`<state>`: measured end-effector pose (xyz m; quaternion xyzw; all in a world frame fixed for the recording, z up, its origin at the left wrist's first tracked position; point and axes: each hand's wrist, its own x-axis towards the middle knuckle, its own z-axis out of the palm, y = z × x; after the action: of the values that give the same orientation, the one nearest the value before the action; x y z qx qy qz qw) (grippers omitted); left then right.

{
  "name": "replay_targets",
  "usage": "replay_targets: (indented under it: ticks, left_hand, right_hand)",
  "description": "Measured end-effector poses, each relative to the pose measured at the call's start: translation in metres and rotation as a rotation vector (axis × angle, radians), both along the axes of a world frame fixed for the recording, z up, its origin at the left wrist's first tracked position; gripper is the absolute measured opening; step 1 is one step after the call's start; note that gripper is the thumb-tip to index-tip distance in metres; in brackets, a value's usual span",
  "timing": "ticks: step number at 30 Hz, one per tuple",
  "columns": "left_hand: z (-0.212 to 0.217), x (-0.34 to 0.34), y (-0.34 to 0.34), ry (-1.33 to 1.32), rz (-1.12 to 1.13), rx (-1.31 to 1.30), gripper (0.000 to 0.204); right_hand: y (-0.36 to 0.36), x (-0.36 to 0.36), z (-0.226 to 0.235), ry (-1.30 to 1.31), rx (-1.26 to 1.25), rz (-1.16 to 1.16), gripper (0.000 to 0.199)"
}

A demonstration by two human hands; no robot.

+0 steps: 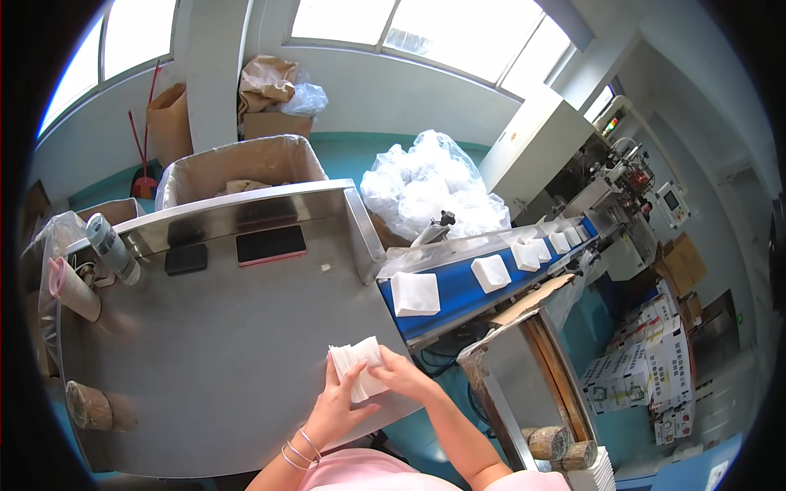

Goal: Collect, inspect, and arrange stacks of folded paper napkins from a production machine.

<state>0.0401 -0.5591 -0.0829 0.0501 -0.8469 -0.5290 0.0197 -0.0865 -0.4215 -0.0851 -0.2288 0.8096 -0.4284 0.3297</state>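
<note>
Stack of white folded tissues point(359, 364), soft and square-edged, held upright at the near edge of a brushed steel table point(213, 360). Left hand point(337, 403) grips it from below; right hand point(395, 370) clasps its right side. Similar white squares point(491, 272) ride a blue conveyor belt point(458, 296) just right.
</note>
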Motion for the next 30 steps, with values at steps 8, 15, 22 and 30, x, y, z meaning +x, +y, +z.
replay_targets:
  ticks: [8, 15, 22, 30]
  left_hand:
    - [0.004, 0.002, 0.0, -0.05, 0.004, -0.025, 0.079]
    - [0.001, 0.002, 0.001, -0.034, 0.001, -0.018, 0.074]
    - [-0.016, -0.002, 0.004, 0.07, 0.062, -0.046, 0.069]
    - [-0.021, -0.006, 0.011, 0.148, -0.018, 0.393, 0.083]
  right_hand:
    - [0.047, -0.046, -0.046, -0.118, -0.044, -0.216, 0.029]
    - [0.059, -0.05, -0.041, -0.408, -0.212, -0.391, 0.028]
    - [0.04, -0.008, -0.017, -0.424, -0.677, -0.105, 0.072]
    - [0.014, 0.035, -0.065, 0.179, -0.514, -0.258, 0.05]
